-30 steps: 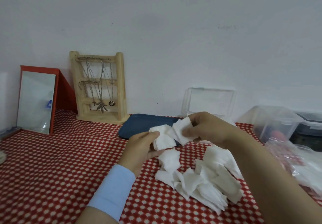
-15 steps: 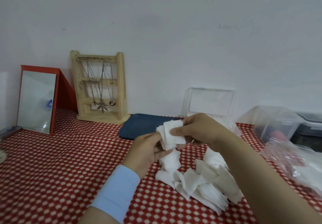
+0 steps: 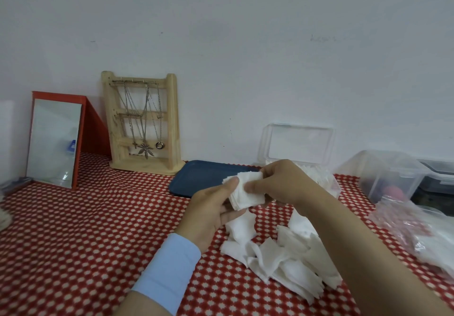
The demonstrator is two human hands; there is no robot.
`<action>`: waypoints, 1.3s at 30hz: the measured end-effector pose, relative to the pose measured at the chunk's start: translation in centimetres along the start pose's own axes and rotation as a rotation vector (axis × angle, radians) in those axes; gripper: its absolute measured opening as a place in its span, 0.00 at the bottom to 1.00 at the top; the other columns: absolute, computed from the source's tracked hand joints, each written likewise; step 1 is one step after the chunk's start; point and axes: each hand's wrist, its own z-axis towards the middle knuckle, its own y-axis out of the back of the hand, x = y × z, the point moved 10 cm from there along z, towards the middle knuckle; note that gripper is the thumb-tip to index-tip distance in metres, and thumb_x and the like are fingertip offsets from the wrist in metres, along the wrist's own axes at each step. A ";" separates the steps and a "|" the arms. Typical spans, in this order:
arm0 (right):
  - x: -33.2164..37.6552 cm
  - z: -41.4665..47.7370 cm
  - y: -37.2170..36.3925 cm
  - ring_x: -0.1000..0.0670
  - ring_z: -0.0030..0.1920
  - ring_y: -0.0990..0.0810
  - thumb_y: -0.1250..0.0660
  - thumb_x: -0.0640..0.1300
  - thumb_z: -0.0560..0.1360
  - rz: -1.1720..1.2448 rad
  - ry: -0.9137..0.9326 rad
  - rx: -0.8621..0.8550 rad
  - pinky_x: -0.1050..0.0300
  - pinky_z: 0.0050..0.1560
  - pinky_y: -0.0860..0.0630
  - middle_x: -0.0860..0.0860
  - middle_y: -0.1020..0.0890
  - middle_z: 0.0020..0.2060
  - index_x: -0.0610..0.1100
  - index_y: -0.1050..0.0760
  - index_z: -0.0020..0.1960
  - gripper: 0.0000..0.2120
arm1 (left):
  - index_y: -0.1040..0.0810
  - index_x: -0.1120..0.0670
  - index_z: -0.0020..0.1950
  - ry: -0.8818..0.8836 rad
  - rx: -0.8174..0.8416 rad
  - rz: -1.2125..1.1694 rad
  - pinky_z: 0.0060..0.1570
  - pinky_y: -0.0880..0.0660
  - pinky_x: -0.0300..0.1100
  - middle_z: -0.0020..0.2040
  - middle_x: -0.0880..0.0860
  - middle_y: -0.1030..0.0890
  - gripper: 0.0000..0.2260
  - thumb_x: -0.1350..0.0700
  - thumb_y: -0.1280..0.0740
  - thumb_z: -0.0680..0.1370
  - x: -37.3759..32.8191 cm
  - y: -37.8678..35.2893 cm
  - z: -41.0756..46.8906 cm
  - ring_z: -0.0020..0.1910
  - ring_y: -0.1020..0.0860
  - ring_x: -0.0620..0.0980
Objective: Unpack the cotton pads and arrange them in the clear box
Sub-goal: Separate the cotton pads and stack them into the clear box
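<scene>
A small stack of white square cotton pads (image 3: 247,193) is held in the air between both hands. My left hand (image 3: 208,212) grips it from below and the left, thumb on top. My right hand (image 3: 277,183) pinches its right side. Under the hands, a loose heap of cotton pads (image 3: 282,254) lies on the red dotted cloth. The clear box (image 3: 326,180) stands behind my right hand with its lid (image 3: 297,143) raised against the wall; white pads show inside it, mostly hidden by the hand.
A dark blue tray (image 3: 204,175) lies behind the hands. A wooden necklace stand (image 3: 142,121) and a red-framed mirror (image 3: 54,141) lean at the back left. At the right are clear containers (image 3: 388,175) and a crumpled plastic bag (image 3: 417,229).
My right hand brought its pads onto those in my left hand, and both hands now squeeze them into one neat stack. The hands stayed above the heap.
</scene>
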 end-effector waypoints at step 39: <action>0.7 -0.1 -0.7 0.53 0.52 0.17 0.21 0.44 0.72 0.047 0.155 0.171 0.58 0.50 0.18 0.52 0.19 0.56 0.55 0.32 0.72 0.33 | 0.18 0.58 0.60 0.009 0.104 0.306 0.61 0.20 0.52 0.54 0.54 0.13 0.12 0.66 0.29 0.78 -0.1 -0.2 -0.2 0.56 0.15 0.53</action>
